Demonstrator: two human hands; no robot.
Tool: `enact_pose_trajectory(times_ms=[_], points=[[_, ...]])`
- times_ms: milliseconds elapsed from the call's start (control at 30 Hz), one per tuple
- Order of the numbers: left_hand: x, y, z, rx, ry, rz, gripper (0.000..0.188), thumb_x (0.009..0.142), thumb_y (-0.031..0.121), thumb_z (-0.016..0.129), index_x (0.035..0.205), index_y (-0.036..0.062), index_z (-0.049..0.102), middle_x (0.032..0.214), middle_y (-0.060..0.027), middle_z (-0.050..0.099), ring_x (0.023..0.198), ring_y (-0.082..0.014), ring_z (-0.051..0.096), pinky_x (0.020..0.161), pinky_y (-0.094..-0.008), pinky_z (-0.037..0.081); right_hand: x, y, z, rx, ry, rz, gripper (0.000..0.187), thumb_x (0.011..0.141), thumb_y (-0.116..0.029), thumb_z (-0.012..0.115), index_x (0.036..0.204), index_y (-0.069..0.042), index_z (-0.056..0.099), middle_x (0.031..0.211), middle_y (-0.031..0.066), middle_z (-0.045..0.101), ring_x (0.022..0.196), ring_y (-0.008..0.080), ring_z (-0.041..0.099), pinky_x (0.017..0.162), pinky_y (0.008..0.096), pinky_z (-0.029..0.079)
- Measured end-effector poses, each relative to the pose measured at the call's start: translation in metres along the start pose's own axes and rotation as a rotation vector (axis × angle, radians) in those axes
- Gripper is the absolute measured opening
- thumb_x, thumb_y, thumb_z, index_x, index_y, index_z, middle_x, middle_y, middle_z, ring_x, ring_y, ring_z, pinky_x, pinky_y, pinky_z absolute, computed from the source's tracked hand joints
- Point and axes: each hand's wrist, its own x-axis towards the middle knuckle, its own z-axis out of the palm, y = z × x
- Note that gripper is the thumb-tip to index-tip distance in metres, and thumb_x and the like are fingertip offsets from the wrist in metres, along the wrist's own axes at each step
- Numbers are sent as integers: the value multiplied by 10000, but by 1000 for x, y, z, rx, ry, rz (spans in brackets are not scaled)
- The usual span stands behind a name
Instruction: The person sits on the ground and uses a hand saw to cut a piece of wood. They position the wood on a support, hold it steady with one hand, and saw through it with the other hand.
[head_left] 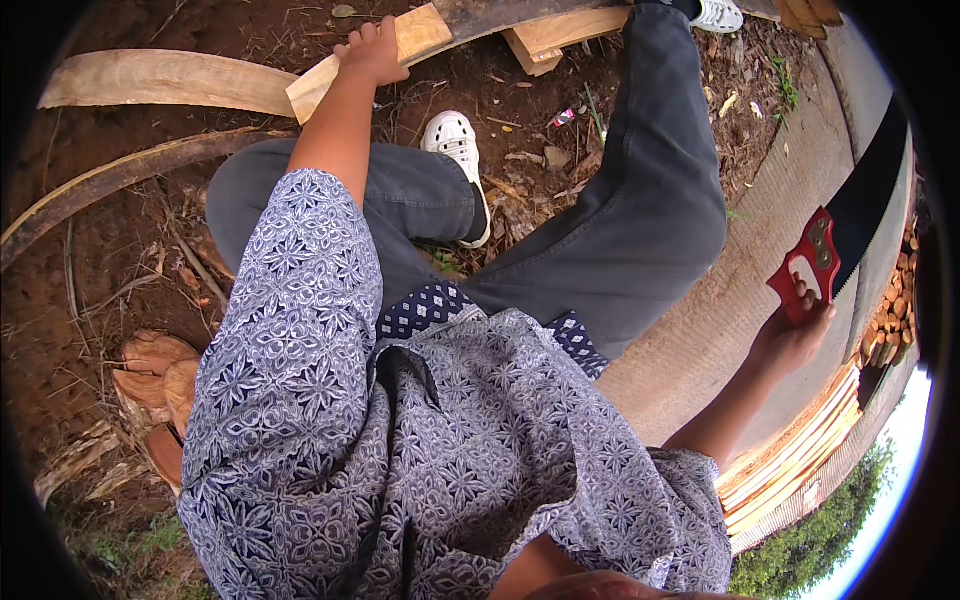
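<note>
The left hand is at 11 o'clock, on a short, pale, straight-edged piece of timber that lies slanted above the bent knee. The right hand, just past 3 o'clock, carries a handsaw with a dark tapering blade and a red handle. The blade points up toward 2 o'clock, well apart from the timber.

To steady the timber well, the left palm should bear down evenly, with the weight over a supported part so that the piece does not rock or roll. Fingers are best kept to one side of any line the teeth might follow. The saw seems well placed out at the side, its teeth away from the grey-trousered legs; a firm but relaxed wrist would keep the blade from swinging inward.

The left grip is spread only as wide as the timber and closed over it, fingers across the far edge; how hard it presses cannot be told. The right grip is narrow, wrapped round the red handle, with fingers through its opening.

At 10 o'clock a long, pale, gently curved-looking plank reaches toward the timber's near end. A pale squared wooden block sits between 12 and 1 o'clock, and a white perforated shoe stands on the soil at 12 o'clock.
</note>
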Motion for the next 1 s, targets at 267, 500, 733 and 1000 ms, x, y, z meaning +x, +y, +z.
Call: enact_pose_trajectory(times_ms=[267, 500, 733, 1000], points=[[-7, 7, -5, -53, 68, 18, 1065, 720, 367, 865, 1590, 187, 278, 1517, -181, 437, 1392, -406, 433, 1070, -644, 350, -73, 118, 268, 161, -610, 264, 279, 1062, -293, 621, 963, -48, 531, 857, 54, 652, 787, 114, 638, 762, 269, 535], [-11, -1, 1, -58, 92, 27, 1078, 711, 366, 860, 1596, 183, 272, 1501, -175, 445, 1386, -399, 435, 1058, -629, 344, -130, 202, 304, -190, -657, 357, 317, 1034, -288, 652, 893, -31, 533, 748, 57, 667, 630, 79, 589, 576, 250, 472], [-6, -1, 3, -65, 115, 37, 1051, 722, 390, 866, 1578, 192, 289, 1483, -163, 454, 1374, -393, 434, 1047, -637, 338, -144, 220, 302, -278, -724, 370, 310, 1003, -280, 692, 877, -32, 555, 741, 42, 657, 673, 75, 583, 613, 263, 465], [-3, -1, 4, -59, 75, 14, 1065, 715, 391, 870, 1581, 196, 282, 1490, -161, 451, 1380, -393, 428, 1046, -635, 341, -134, 180, 297, 52, -703, 517, 258, 988, -149, 686, 1150, -3, 549, 972, 69, 697, 832, 116, 664, 708, 270, 530]])
